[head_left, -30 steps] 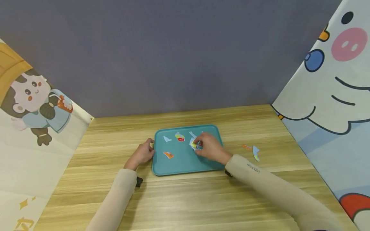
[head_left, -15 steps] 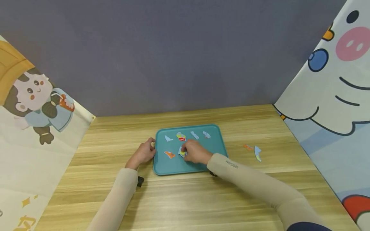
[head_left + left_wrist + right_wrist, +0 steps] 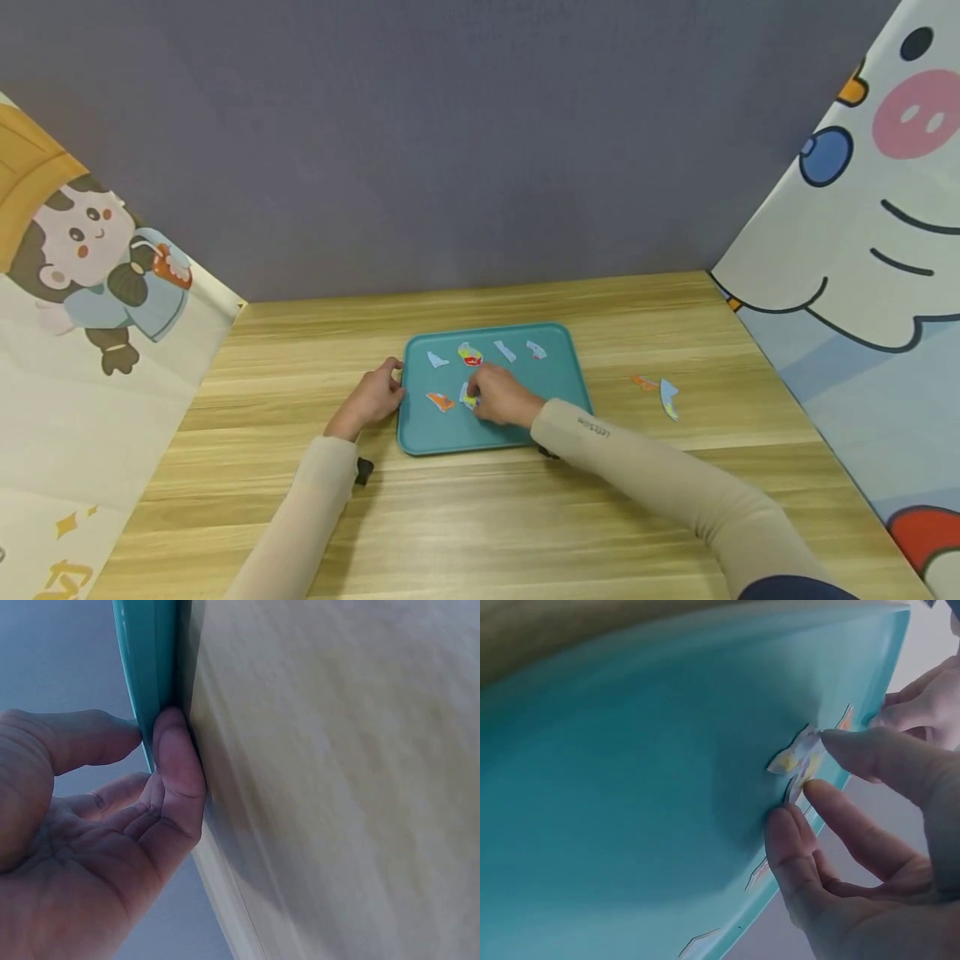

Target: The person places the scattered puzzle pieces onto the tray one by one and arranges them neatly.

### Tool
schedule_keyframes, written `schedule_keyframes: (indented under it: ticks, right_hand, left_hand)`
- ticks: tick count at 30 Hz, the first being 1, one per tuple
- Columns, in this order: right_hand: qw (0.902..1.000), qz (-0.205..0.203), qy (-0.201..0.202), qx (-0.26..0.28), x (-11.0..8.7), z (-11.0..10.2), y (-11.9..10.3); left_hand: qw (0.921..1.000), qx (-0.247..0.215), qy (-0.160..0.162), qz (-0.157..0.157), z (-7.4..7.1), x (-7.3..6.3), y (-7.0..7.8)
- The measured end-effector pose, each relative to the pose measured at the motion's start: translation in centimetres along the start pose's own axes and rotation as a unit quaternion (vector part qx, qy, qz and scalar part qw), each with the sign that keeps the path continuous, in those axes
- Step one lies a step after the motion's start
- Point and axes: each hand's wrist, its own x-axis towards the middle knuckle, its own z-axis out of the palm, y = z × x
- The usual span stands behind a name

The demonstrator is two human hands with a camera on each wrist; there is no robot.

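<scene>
My right hand (image 3: 504, 393) holds a yellow and pale-blue puzzle piece (image 3: 467, 398) low on the teal tray (image 3: 422, 433). In the right wrist view, thumb and fingertips close about this puzzle piece (image 3: 786, 760), and the fingers hide part of it. Just left of it lies an orange puzzle piece (image 3: 440, 402). My left hand (image 3: 371, 397) grips the tray's left edge. The left wrist view has the thumb against the tray's rim (image 3: 146, 660) and the fingers on its outer side.
Along the tray's far side lie a pale piece (image 3: 437, 360), a red and yellow piece (image 3: 470, 355), a pale strip (image 3: 506, 351) and another pale piece (image 3: 536, 350). On the wooden table, right of the tray, are an orange piece (image 3: 644, 383) and a pale-blue piece (image 3: 668, 399).
My right hand has moved left and toward me with the yellow and pale-blue puzzle piece, bringing it beside the orange one. The left hand stays on the tray's edge.
</scene>
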Motion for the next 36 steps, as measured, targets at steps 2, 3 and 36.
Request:
schedule_keyframes:
  ticks: [2,3,36]
  right_hand:
    - [1.0,-0.006,0.004,0.001,-0.1,0.0,0.1]
    - [0.9999,-0.011,0.006,0.001,-0.1,0.1,0.2]
    - [0.9902,0.04,0.116,0.066,-5.6,-5.2,5.8]
  left_hand:
    - [1.0,-0.001,0.0,-0.001,0.0,0.0,0.0]
    - [1.0,0.0,-0.001,-0.001,0.1,0.0,0.0]
    - [1.0,-0.001,-0.006,0.0,0.1,-0.1,0.1]
